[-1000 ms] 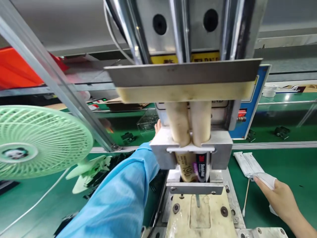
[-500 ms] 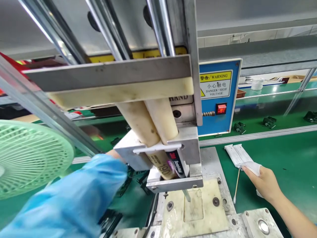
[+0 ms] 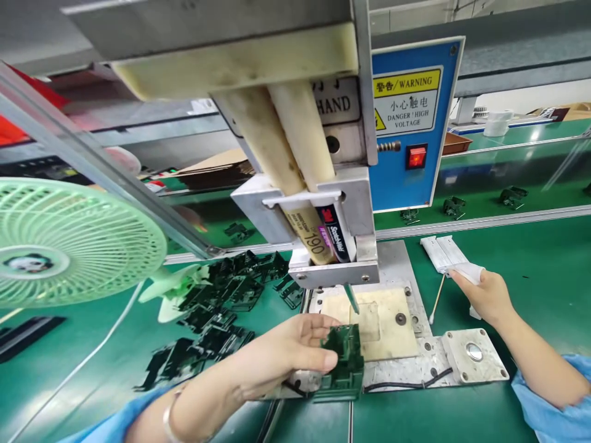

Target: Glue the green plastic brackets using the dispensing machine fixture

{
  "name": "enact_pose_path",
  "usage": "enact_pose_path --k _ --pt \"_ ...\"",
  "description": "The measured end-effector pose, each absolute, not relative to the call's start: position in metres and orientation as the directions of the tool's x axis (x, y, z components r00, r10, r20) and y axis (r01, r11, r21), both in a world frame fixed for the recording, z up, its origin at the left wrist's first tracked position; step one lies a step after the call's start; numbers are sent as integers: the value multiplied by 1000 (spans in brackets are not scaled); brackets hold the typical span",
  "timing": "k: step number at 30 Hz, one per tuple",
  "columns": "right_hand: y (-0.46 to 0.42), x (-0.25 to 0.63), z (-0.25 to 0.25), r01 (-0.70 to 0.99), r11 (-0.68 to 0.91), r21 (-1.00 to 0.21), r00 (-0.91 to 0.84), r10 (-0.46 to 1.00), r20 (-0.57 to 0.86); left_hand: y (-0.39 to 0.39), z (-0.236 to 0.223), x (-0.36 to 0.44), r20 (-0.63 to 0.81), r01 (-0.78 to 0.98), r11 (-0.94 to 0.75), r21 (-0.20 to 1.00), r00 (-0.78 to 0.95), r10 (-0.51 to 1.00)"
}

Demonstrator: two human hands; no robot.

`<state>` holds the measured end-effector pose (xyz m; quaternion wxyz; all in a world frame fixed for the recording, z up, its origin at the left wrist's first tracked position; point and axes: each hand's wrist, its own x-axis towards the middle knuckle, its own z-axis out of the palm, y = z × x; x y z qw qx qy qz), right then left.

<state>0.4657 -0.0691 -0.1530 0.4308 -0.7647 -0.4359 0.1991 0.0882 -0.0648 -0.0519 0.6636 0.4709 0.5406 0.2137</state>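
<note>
My left hand (image 3: 300,347) grips a dark black-green moulded plastic part (image 3: 345,363) by its left side, thumb on the near face. The part is over the front of the cream fixture plate (image 3: 394,341), below and in front of the greenish nozzle (image 3: 351,298) of a two-barrel adhesive cartridge (image 3: 307,234). On the right, my right hand (image 3: 492,295) is closed on a white wipe (image 3: 467,272), beside two flat white pieces (image 3: 438,252). A cotton swab (image 3: 438,298) slants down from there; whether the fingers touch it I cannot tell.
Several dark plastic parts (image 3: 221,307) are heaped on the green bench at left, behind a green fan (image 3: 92,246). A blue control box (image 3: 401,178) stands beside the metal press. A round button (image 3: 474,352) sits on the base at right. More parts line the back belt.
My left hand has come from behind the press to the front, now with a dark plastic part in it. The view has tipped downward. My right hand stays by the white pieces.
</note>
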Motion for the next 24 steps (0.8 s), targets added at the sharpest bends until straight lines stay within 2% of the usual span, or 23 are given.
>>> enact_pose_path --k 3,8,13,16,20,22,24 --pt "-68 467 -153 500 -238 -832 533 842 79 -58 -59 109 -526 259 458 851 445 725" --pt "-65 469 -156 498 -208 -842 509 856 90 -37 -68 122 -382 253 287 924 555 739" --pt "-63 470 -163 493 -195 -848 479 874 77 -39 -87 118 -239 324 65 944 535 810" --pt "-64 470 -163 483 -178 -857 416 908 46 -44 -92 113 -198 438 -72 896 538 819" --pt "-72 469 -149 419 -99 -902 122 991 -52 -45 -91 93 -35 630 -296 718 457 889" --pt "-78 470 -141 359 -86 -930 -119 984 -136 -49 -90 73 58 689 -276 670 323 945" --pt "-84 472 -134 316 -125 -940 -371 896 -244 -57 -91 48 115 734 -192 651 155 981"
